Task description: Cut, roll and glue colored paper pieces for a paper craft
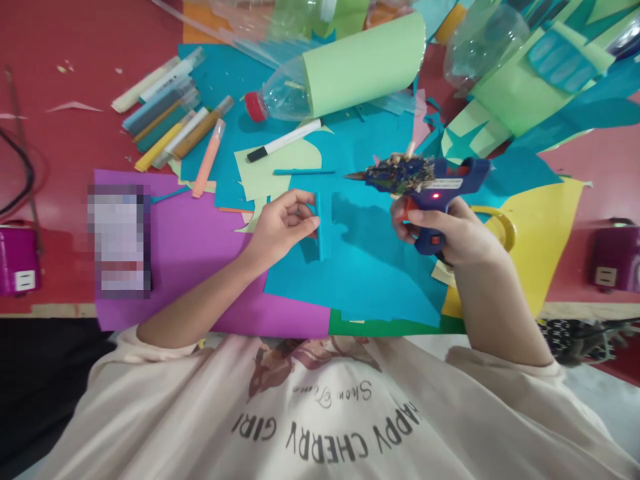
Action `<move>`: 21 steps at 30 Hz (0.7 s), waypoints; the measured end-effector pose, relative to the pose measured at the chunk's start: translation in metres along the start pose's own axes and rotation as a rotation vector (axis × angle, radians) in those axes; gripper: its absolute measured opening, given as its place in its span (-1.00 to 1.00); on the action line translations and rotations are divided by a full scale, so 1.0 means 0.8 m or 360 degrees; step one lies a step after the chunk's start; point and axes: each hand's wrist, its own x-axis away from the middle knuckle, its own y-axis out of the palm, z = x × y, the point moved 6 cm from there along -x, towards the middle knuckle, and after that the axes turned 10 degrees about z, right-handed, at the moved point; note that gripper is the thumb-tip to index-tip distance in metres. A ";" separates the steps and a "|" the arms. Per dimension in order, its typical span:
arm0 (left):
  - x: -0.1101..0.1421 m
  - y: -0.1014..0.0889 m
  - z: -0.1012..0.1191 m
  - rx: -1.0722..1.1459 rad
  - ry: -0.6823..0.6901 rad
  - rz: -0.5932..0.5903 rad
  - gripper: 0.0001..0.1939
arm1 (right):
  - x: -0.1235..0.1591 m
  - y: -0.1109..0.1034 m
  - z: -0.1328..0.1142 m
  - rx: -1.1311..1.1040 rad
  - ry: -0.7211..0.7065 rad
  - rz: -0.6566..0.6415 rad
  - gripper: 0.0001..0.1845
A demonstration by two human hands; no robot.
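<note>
My left hand [290, 223] pinches a narrow blue paper strip [321, 233] upright between thumb and fingers, just above a blue sheet [380, 280]. In my right hand [450, 230] is a dark blue hot glue gun [440, 177], with fingers at its orange-red trigger. The gun's metal nozzle points left, to the upper right of the strip, apart from it. Its barrel is crusted with dried glue and paper bits, and a small red light glows on its side. Beyond my left hand, a second thin blue strip [304, 172] lies flat.
A plastic bottle wrapped in light green paper [365, 63] lies at the back. Several markers [165, 113] cluster at the left, and a white marker [285, 140] rests on green scraps. A phone [120, 240] sits on purple paper [200, 227]. Yellow tape [507, 227] is behind my right wrist.
</note>
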 end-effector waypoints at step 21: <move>0.003 -0.001 0.002 -0.0094 0.0098 0.0010 -0.62 | 0.006 0.016 0.019 0.0286 -0.0239 -0.0069 -0.80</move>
